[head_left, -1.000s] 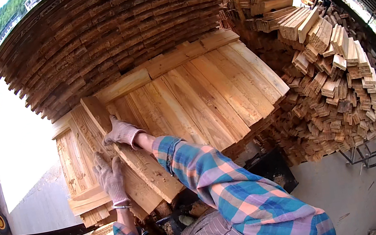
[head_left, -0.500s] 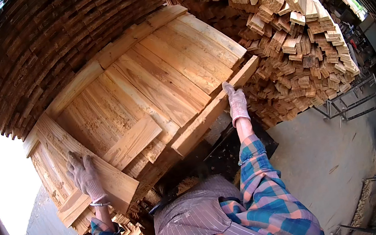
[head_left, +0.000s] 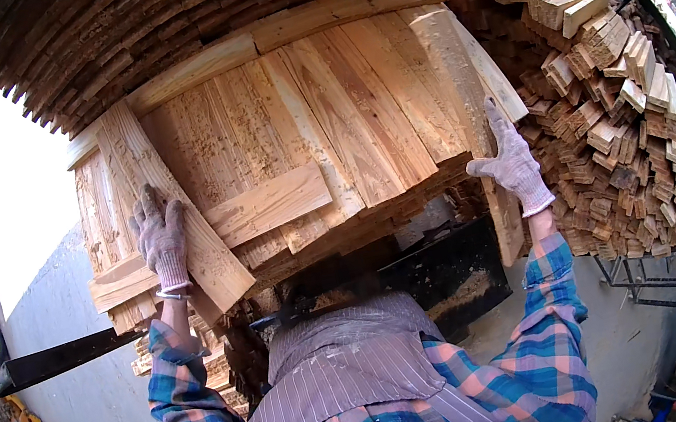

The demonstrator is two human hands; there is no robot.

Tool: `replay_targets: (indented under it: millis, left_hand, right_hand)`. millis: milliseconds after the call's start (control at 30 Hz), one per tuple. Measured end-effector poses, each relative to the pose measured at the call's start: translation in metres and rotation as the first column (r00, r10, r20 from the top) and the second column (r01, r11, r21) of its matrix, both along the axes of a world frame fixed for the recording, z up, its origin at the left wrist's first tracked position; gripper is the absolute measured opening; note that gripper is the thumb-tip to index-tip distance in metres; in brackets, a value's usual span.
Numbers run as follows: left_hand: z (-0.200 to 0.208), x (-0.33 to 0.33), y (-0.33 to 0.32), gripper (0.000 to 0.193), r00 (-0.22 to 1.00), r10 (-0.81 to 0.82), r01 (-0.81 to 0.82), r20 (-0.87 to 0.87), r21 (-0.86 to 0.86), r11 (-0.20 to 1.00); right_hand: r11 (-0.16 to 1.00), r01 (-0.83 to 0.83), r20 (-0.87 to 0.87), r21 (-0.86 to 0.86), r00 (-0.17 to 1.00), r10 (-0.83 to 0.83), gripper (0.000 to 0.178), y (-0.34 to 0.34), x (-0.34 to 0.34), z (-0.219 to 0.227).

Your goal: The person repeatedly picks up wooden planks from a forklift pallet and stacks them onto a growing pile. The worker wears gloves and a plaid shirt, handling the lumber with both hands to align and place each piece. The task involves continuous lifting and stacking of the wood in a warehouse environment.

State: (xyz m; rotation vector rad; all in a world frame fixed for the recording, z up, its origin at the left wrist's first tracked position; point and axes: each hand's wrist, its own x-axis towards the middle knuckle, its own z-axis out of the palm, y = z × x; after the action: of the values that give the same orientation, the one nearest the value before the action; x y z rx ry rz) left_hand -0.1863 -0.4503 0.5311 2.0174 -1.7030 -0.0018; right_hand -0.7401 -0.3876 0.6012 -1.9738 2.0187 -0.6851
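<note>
On the stacked boards (head_left: 301,154), both gloved hands rest open, the right hand (head_left: 512,160) having moved to the right-edge plank (head_left: 460,81).

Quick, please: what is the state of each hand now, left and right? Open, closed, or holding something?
Left hand: open, gloved, flat on the slanted plank.
Right hand: open, gloved, pressed against the long board at the stack's right edge.

Bright daylight blows out the upper left; fisheye edges bend and darken.
</note>
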Motion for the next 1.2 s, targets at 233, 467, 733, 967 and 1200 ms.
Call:
replay_targets:
  millis: [233, 467, 733, 967, 1200]
  left_hand:
    - [-0.013, 0.01, -0.002, 0.063, 0.998, -0.038, 0.037, 0.058, 0.006, 0.999]
    - [-0.004, 0.003, 0.001, 0.063, 1.0, 0.004, -0.006, 0.03, 0.042, 0.999]
    - [0.03, -0.026, 0.003, 0.063, 0.966, 0.256, -0.254, 0.019, 0.23, 0.939]
    - [0.022, 0.045, -0.002, 0.074, 0.801, 0.148, -0.258, -0.58, -0.112, 0.96]
    - [0.015, 0.068, -0.041, 0.084, 0.671, 0.373, -0.113, -0.641, 0.409, 0.906]
  right_hand:
    - [0.798, -0.366, -0.55, 0.479, 0.583, 0.598, 0.082, -0.096, 0.029, -0.005]
    - [0.731, -0.408, -0.418, 0.547, 0.623, 0.661, 0.079, -0.109, 0.033, -0.012]
    - [0.752, -0.572, 0.33, 0.328, 0.815, 0.476, 0.09, -0.14, 0.155, -0.027]
    - [0.71, -0.659, 0.867, 0.247, 0.478, 0.142, 0.072, -0.177, 0.417, -0.107]
    - [0.888, -0.451, 0.929, 0.093, 0.361, 0.086, 0.05, -0.136, 0.409, -0.052]
